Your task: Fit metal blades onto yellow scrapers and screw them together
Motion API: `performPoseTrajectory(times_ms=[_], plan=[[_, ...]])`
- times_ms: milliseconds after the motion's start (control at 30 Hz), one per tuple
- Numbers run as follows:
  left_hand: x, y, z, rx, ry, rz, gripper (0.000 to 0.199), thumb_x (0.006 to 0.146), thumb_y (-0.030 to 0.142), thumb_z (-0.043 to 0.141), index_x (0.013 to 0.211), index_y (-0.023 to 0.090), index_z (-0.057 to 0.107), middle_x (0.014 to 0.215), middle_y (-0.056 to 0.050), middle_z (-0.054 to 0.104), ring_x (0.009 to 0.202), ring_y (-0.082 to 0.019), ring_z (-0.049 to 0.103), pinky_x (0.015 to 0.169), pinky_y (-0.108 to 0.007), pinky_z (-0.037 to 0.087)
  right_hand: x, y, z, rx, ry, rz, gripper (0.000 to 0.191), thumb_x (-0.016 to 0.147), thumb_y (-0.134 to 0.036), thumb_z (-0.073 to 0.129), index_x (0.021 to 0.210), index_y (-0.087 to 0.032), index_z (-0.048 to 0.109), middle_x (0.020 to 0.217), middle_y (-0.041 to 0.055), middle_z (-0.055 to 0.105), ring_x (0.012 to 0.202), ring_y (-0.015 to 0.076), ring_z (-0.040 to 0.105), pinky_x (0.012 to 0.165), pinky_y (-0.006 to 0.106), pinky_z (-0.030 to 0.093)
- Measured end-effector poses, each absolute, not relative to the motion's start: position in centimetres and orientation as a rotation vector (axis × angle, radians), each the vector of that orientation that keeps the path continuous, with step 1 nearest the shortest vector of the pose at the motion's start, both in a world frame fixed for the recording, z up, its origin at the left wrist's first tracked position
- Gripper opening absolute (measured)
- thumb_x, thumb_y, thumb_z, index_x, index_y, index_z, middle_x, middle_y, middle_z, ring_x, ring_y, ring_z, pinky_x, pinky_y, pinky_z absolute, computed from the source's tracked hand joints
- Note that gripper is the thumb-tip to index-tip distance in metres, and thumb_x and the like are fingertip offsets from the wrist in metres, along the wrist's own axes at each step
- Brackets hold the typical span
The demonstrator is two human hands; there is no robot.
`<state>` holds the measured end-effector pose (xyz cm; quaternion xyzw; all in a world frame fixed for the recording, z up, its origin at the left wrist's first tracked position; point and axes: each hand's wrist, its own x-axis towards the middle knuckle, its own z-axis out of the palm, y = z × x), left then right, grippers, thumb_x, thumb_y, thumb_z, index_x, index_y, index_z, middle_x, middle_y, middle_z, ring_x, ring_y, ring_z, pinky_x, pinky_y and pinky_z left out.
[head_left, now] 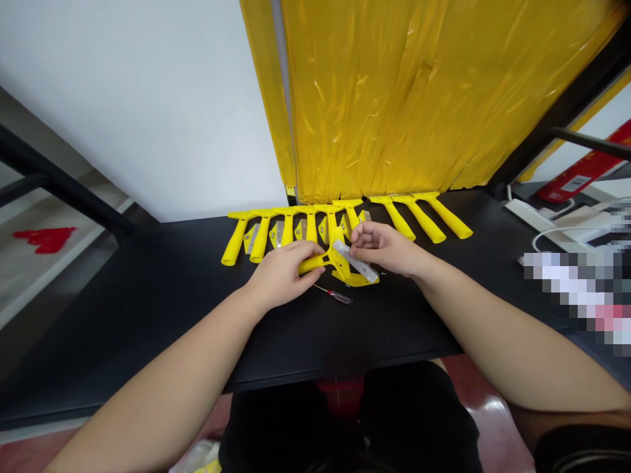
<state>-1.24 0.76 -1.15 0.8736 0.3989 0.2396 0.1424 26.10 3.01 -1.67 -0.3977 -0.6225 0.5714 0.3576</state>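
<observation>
Bare forearms [172,378], hands [283,274] at yellow handle [310,265] and metal strip [359,264].

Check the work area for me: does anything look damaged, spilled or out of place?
I see no spill on the black table, and the screwdriver lying there looks ordinary. Behind the table, the yellow sheet stands out: it is wrinkled, with a small dark mark high up, perhaps a tear, though I can't be sure.
</observation>
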Motion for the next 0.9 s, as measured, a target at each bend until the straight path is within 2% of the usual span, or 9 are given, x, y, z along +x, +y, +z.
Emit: performPoseTrajectory(times_ms=[100, 233, 300, 400, 500, 567, 700, 800, 900], plan=[[-1.2, 0.8, -1.2, 2.503, 1.193, 0.694, 0.023, 0.097, 0.035, 0.068, 0.116, 0.024, 0.067, 0.120, -0.008, 0.077, 0.107, -0.027, 0.074, 0.092, -0.043, 0.059, 26.3, 3.2, -1.5, -1.053, -1.561, 1.472, 0.039, 0.071, -0.024, 0.088, 0.103, -0.021, 0.066, 0.083, -0.0019, 0.069, 0.074, 0.0145, 0.065, 0.069, 0.029, 0.055], [-1.3, 0.9, -1.5, 2.505, 1.219, 0.680, 0.023, 0.096, 0.036, 0.068, 0.115, 0.024, 0.066, 0.118, -0.007, 0.077, 0.105, -0.027, 0.075, 0.091, -0.043, 0.059, 26.4, 3.1, -0.9, -0.980, -1.497, 1.539, 0.022, 0.077, -0.028, 0.082, 0.089, -0.021, 0.065, 0.089, -0.0001, 0.064, 0.080, 0.0152, 0.064, 0.077, 0.034, 0.059], [-1.4, 0.9, -1.6, 2.512, 1.217, 0.682, 0.023, 0.096, 0.037, 0.068, 0.115, 0.024, 0.067, 0.117, -0.007, 0.077, 0.103, -0.026, 0.075, 0.090, -0.043, 0.059, 26.3, 3.0, -0.6, -0.950, -1.417, 1.592, 0.020, 0.082, -0.031, 0.078, 0.091, -0.022, 0.063, 0.092, 0.0002, 0.062, 0.079, 0.0153, 0.061, 0.074, 0.034, 0.058], [-1.4, 0.9, -1.7, 2.508, 1.210, 0.691, 0.023, 0.097, 0.037, 0.068, 0.115, 0.024, 0.067, 0.118, -0.008, 0.077, 0.103, -0.026, 0.075, 0.089, -0.042, 0.059, 26.0, 2.8, -0.4, -0.993, -1.295, 1.603, 0.022, 0.090, -0.038, 0.072, 0.103, -0.026, 0.059, 0.086, -0.0020, 0.057, 0.067, 0.0132, 0.050, 0.056, 0.027, 0.044], [-1.4, 0.9, -1.7, 2.493, 1.218, 0.692, 0.023, 0.096, 0.037, 0.068, 0.115, 0.024, 0.066, 0.119, -0.008, 0.077, 0.104, -0.026, 0.075, 0.090, -0.043, 0.060, 25.8, 2.7, -0.4, -1.042, -1.222, 1.591, 0.026, 0.094, -0.043, 0.070, 0.103, -0.027, 0.051, 0.085, -0.0026, 0.055, 0.063, 0.0119, 0.045, 0.051, 0.024, 0.032], [-1.3, 0.9, -1.6, 2.491, 1.223, 0.692, 0.023, 0.096, 0.036, 0.068, 0.115, 0.024, 0.066, 0.119, -0.008, 0.077, 0.104, -0.027, 0.075, 0.090, -0.043, 0.060, 25.9, 2.8, -0.6, -1.065, -1.251, 1.590, 0.027, 0.091, -0.037, 0.072, 0.101, -0.027, 0.050, 0.089, -0.0013, 0.058, 0.066, 0.0121, 0.047, 0.053, 0.025, 0.035], [-1.3, 0.9, -1.6, 2.507, 1.230, 0.690, 0.022, 0.095, 0.035, 0.068, 0.114, 0.024, 0.066, 0.118, -0.008, 0.078, 0.103, -0.027, 0.075, 0.089, -0.043, 0.059, 26.0, 2.9, -1.2, -1.070, -1.445, 1.584, 0.026, 0.078, -0.019, 0.075, 0.097, -0.024, 0.058, 0.093, -0.0001, 0.062, 0.067, 0.0108, 0.050, 0.057, 0.026, 0.043], [-1.3, 0.8, -1.5, 2.525, 1.248, 0.656, 0.023, 0.096, 0.036, 0.068, 0.115, 0.024, 0.067, 0.119, -0.007, 0.078, 0.104, -0.028, 0.075, 0.089, -0.043, 0.059, 26.2, 3.0, -1.5, -1.030, -1.555, 1.573, 0.018, 0.078, -0.022, 0.079, 0.091, -0.022, 0.065, 0.083, -0.0014, 0.065, 0.070, 0.0119, 0.059, 0.066, 0.028, 0.052], [-1.2, 0.7, -1.3, 2.558, 1.281, 0.595, 0.025, 0.097, 0.037, 0.067, 0.118, 0.024, 0.067, 0.122, -0.007, 0.077, 0.105, -0.029, 0.075, 0.089, -0.045, 0.059, 26.5, 3.3, -1.8, -1.046, -1.566, 1.544, 0.024, 0.073, -0.028, 0.088, 0.088, -0.022, 0.070, 0.079, -0.0011, 0.071, 0.074, 0.0138, 0.067, 0.073, 0.030, 0.056]])
